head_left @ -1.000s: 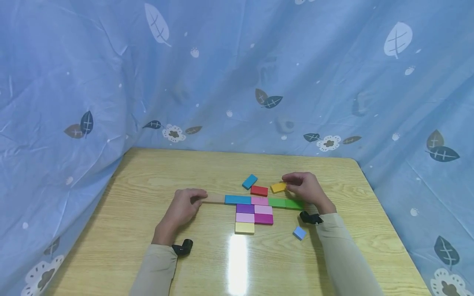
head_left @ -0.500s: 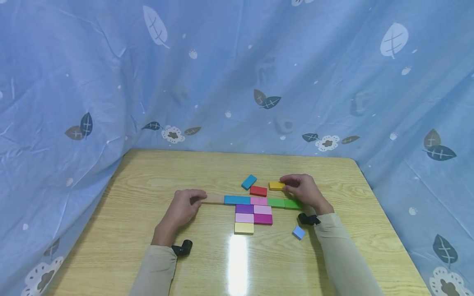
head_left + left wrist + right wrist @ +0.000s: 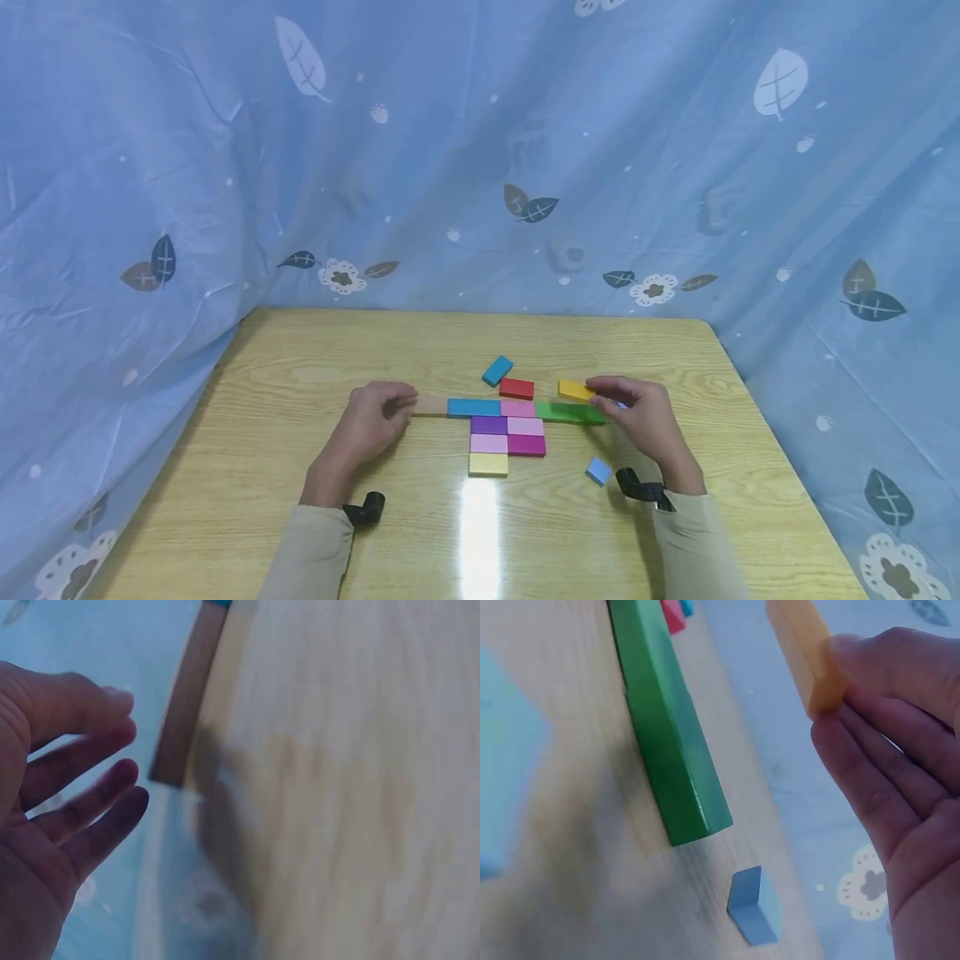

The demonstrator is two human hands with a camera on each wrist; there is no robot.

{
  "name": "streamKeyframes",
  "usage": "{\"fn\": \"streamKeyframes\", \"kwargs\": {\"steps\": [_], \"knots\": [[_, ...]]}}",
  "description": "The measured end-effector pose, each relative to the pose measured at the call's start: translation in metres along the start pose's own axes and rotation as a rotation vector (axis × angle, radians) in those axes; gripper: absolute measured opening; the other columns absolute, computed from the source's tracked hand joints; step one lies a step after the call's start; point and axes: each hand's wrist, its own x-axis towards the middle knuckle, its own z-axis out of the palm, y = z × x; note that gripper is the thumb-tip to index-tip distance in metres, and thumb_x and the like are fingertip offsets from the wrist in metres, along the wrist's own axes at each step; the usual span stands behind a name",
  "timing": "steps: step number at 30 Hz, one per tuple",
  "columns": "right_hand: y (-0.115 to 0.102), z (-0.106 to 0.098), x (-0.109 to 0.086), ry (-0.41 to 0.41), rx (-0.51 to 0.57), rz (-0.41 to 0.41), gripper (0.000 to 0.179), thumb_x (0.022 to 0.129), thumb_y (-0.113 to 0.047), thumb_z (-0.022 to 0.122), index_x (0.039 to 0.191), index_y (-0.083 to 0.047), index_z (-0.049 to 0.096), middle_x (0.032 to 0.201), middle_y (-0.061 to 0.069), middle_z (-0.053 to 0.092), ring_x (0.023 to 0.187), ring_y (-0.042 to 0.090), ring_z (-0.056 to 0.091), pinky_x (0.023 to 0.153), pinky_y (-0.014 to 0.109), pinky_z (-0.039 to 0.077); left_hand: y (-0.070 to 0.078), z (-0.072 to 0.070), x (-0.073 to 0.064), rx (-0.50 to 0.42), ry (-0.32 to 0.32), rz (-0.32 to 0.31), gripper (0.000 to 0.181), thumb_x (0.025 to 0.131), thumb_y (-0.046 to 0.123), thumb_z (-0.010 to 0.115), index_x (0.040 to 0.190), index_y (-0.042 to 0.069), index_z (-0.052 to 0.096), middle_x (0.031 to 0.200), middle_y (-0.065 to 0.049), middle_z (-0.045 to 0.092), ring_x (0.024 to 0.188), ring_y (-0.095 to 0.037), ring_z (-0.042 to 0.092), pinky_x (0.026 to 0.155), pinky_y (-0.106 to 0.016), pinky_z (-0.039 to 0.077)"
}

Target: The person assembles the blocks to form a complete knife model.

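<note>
My right hand point(image 3: 641, 417) pinches a yellow-orange block point(image 3: 802, 656) between thumb and fingers, just behind the green blocks point(image 3: 566, 412). My left hand point(image 3: 375, 417) is beside the left end of a plain wood block point(image 3: 187, 697); in the left wrist view its fingers are bent slightly and hold nothing, with a small gap to the wood. From that wood block a row runs right through a blue block point(image 3: 474, 407), a pink block point(image 3: 517, 408) and the green ones. Purple point(image 3: 489, 425), magenta point(image 3: 527, 446), pink and pale yellow point(image 3: 488, 464) blocks lie flat below.
Behind the row lie a loose blue block point(image 3: 497, 371) and a red block point(image 3: 517, 388). A small light blue block point(image 3: 598, 472) sits nearer me; another light blue block point(image 3: 754, 907) is past the green end. A patterned blue cloth point(image 3: 420, 167) hangs behind the table point(image 3: 360, 350).
My right hand has moved right and slightly nearer me, taking the yellow-orange block along. A light blue block past the green end shows now. The left hand stays by the wood block.
</note>
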Motion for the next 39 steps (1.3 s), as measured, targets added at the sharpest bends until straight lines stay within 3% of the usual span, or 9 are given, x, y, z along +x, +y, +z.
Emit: {"fn": "streamKeyframes", "kwargs": {"steps": [6,9,11,14,19,28,39], "knots": [[-0.013,0.008,-0.038,0.039,0.029,-0.025,0.025,0.096,-0.004,0.084,0.119,-0.011,0.084,0.114,0.006,0.084,0.107,0.01,0.079,0.094,0.01,0.06,0.03,0.014,-0.003,0.073,-0.057,0.263,0.024,0.093,0.006,0.087,0.117,0.005,0.084,0.127,-0.012,0.08,0.133,-0.04,0.067,0.114,-0.065,0.055],[-0.019,0.016,-0.05,0.04,0.046,-0.021,0.024,0.095,-0.003,0.084,0.118,-0.012,0.084,0.113,0.003,0.085,0.107,0.005,0.077,0.095,0.012,0.06,0.045,0.024,-0.005,0.089,-0.144,0.361,0.022,0.093,0.009,0.087,0.115,0.005,0.084,0.124,-0.011,0.081,0.136,-0.041,0.066,0.119,-0.064,0.052],[-0.022,0.022,-0.057,0.034,0.052,-0.018,0.025,0.095,-0.003,0.084,0.118,-0.014,0.084,0.113,0.001,0.085,0.107,0.004,0.077,0.097,0.012,0.059,0.054,0.03,-0.008,0.1,-0.211,0.388,0.021,0.095,0.011,0.086,0.116,0.007,0.084,0.126,-0.008,0.081,0.141,-0.039,0.063,0.123,-0.061,0.05],[-0.025,0.03,-0.064,0.02,0.067,-0.038,0.026,0.094,-0.001,0.085,0.117,-0.013,0.085,0.113,0.001,0.085,0.107,0.005,0.078,0.097,0.013,0.06,0.062,0.04,-0.012,0.115,-0.301,0.385,0.021,0.097,0.014,0.082,0.117,0.011,0.084,0.132,-0.004,0.079,0.149,-0.038,0.057,0.129,-0.054,0.045],[-0.027,0.042,-0.07,0.026,0.053,-0.091,0.029,0.09,0.0,0.088,0.115,-0.014,0.085,0.111,-0.001,0.085,0.103,0.008,0.08,0.094,0.016,0.063,0.068,0.052,-0.016,0.171,-0.365,0.382,0.028,0.097,0.015,0.08,0.125,0.013,0.082,0.143,-0.004,0.075,0.155,-0.037,0.051,0.128,-0.05,0.046],[-0.025,0.057,-0.075,0.015,0.037,-0.127,0.028,0.089,-0.003,0.089,0.113,-0.017,0.086,0.113,-0.005,0.085,0.106,0.012,0.08,0.096,0.011,0.059,0.071,0.057,-0.016,0.231,-0.382,0.427,0.025,0.098,0.013,0.08,0.123,0.011,0.083,0.144,-0.006,0.074,0.152,-0.037,0.055,0.127,-0.052,0.048],[-0.022,0.064,-0.076,0.003,0.013,-0.154,0.029,0.088,-0.003,0.09,0.113,-0.018,0.086,0.114,-0.005,0.085,0.107,0.016,0.081,0.098,0.017,0.062,0.071,0.061,-0.012,0.205,-0.399,0.424,0.02,0.101,0.014,0.077,0.12,0.012,0.085,0.145,-0.007,0.074,0.15,-0.033,0.057,0.127,-0.047,0.047]]}}
